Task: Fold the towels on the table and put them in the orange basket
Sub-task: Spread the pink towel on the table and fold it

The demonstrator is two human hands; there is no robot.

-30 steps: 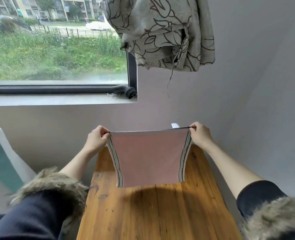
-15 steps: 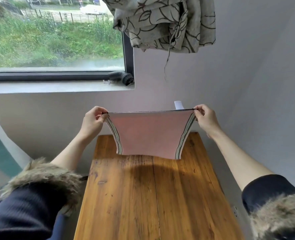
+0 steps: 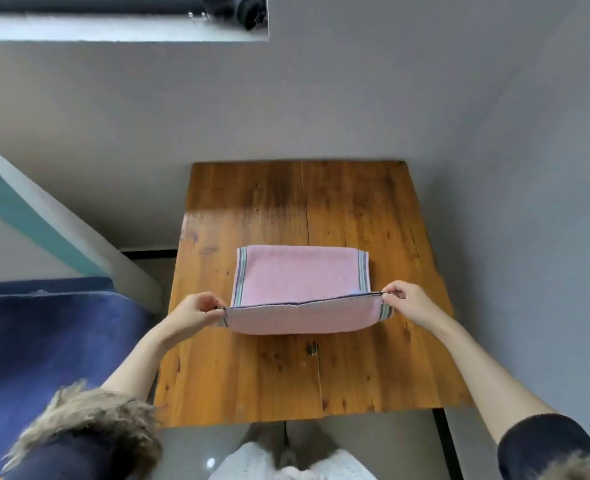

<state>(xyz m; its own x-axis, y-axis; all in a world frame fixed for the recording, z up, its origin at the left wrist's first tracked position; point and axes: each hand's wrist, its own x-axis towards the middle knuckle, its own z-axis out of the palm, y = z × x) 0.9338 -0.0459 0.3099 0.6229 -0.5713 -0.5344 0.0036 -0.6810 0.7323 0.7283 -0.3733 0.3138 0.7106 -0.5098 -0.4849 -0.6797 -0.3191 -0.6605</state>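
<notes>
head view. no readable brand, label or writing anywhere; towel [image 3: 298, 271] face plain.

hard to make out: dark rounded thing [image 3: 248, 10] on the window sill [image 3: 113, 31] at the top edge, cut off by the frame, kind not clear. teal and white slanted shape [image 3: 44, 216] at left, cut off. blue cloth surface [image 3: 44, 341] at lower left, partly behind a fur-trimmed dark sleeve [image 3: 79, 431]. second sleeve [image 3: 546, 445] clipped at the lower right corner. orange basket nowhere in view. fingertips partly hidden behind the towel's edge.

pink towel, striped bands of grey, green and white along both short ends, thin dark hem along the raised near edge. far part lying flat on the wooden table [image 3: 252, 375], about mid-table; near part lifted and curving under in a soft fold, doubled over.

left hand [image 3: 193, 315] pinching the near left corner of the towel, fingers curled round it. right hand [image 3: 411, 304] pinching the near right corner the same way. hem stretched nearly straight between both hands, just above the tabletop.
</notes>
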